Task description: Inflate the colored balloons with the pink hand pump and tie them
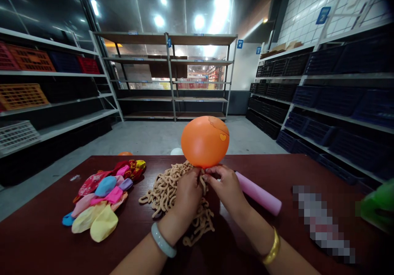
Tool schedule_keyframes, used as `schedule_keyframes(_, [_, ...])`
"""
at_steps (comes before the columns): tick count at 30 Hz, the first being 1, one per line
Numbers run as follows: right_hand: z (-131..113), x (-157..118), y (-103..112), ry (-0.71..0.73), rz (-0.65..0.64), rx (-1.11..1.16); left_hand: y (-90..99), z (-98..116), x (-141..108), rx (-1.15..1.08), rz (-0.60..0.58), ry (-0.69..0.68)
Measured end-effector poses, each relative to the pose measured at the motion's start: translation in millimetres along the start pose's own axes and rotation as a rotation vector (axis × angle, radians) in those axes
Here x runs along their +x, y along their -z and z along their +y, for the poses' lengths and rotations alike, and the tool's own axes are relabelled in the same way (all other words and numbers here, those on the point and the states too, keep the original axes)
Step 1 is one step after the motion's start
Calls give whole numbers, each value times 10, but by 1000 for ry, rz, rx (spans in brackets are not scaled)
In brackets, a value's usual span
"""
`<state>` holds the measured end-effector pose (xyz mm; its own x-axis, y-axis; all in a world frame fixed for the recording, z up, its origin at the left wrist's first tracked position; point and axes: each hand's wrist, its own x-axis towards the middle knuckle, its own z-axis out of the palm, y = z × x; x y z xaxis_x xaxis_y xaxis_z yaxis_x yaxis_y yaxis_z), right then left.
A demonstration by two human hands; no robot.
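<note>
An inflated orange balloon [205, 141] stands upright above the table, its neck between my two hands. My left hand [188, 188] pinches at the neck from the left, fingers pressed together. From the right, my right hand [226, 184] closes its fingertips at the same spot, where a strand of tan cord also shows. Just what each fingertip holds is partly hidden. Under and beside my left hand lies a heap of tan cord [164, 189]. A pink cylinder [258, 193] rests to the right of my right hand.
Deflated coloured balloons [106, 185] lie on the left of the dark red table [147, 246]. A blurred object [323, 225] and something green [378, 205] are at the right. Shelves with crates [23, 96] stand beyond, and two round things show behind the far edge.
</note>
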<state>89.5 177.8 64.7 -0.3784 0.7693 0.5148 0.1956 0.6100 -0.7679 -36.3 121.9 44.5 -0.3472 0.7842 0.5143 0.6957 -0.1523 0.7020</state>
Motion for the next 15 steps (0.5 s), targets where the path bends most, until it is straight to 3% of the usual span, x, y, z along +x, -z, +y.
schedule_keyframes(6, [20,5,-53,70,-1,-51,-9,10,20,10,-5,13])
schedule_keyframes(11, [57,-49,-113,252,76,-359,-75,-2,8,-141,53,66])
schedule_keyframes(15, [70,-66,-135,313,102,-498,-144,-19,-1,-329,55,135])
